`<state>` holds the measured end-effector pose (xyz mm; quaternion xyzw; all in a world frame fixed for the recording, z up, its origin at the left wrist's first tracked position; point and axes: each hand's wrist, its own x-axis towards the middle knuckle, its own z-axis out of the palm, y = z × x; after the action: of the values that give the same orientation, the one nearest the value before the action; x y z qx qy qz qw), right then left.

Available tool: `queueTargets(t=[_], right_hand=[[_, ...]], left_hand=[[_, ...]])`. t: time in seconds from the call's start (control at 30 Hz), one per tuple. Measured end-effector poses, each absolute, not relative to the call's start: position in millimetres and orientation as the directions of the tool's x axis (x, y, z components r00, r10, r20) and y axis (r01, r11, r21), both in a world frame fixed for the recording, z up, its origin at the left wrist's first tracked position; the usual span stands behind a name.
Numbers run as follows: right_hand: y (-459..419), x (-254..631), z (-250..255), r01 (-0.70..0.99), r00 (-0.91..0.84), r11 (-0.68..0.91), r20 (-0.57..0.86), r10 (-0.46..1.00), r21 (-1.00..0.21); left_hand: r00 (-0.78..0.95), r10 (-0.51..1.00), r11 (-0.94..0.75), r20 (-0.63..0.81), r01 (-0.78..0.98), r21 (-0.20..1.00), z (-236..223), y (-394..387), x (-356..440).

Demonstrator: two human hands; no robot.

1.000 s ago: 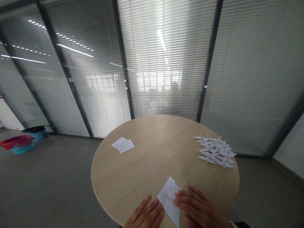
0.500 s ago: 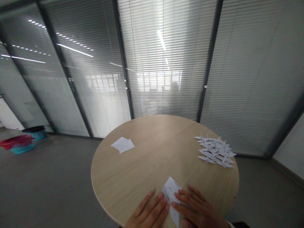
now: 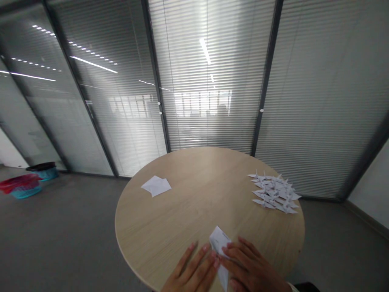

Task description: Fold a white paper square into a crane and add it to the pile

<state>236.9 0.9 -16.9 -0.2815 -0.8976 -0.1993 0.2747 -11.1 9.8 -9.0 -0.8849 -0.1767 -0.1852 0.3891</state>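
Leftward stand two bins (image 3: 24, 190); one folded-paper heap (image 3: 275, 194) tops the desk (image 3: 188, 211); left hand (image 3: 194, 271) and right hand (image 3: 251, 265), fingers (image 3: 187, 257) slightly apart, partly hide one sheet (image 3: 219, 240).

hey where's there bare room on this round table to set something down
The round table has bare wood mid-top, between the white sheets at left and the folded paper pile at right, running back to the far rim. It's crowded at the near edge: left hand and right hand on a part-folded paper.

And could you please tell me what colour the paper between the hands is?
The folded paper is white with faint dark print; the head view shows it best.
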Motion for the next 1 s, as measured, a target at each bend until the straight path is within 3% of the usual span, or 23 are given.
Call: queueTargets(t=[0.37,0.57,0.8,1.0], right_hand=[[1.0,235.7,-14.8,0.618,-0.685,0.764,0.603,0.408,0.185],[0.3,232.6,-7.2,0.638,-0.666,0.764,0.566,0.485,0.096],[2.1,222.4,2.7,0.671,-0.653,0.74,0.502,0.567,0.036],[4.2,215.4,3.3,0.678,-0.638,0.735,0.51,0.577,0.018]], left_hand=[[0.877,0.186,-0.693,0.443,0.436,-0.574,-8.4,12.8,-1.3],[0.861,0.191,-0.701,0.472,0.456,-0.549,-10.0,10.6,-2.8],[0.841,0.307,-0.656,0.445,0.526,-0.541,3.9,-4.5,-12.4],[0.823,0.254,-0.656,0.508,0.533,-0.535,-7.0,1.3,-17.0]])
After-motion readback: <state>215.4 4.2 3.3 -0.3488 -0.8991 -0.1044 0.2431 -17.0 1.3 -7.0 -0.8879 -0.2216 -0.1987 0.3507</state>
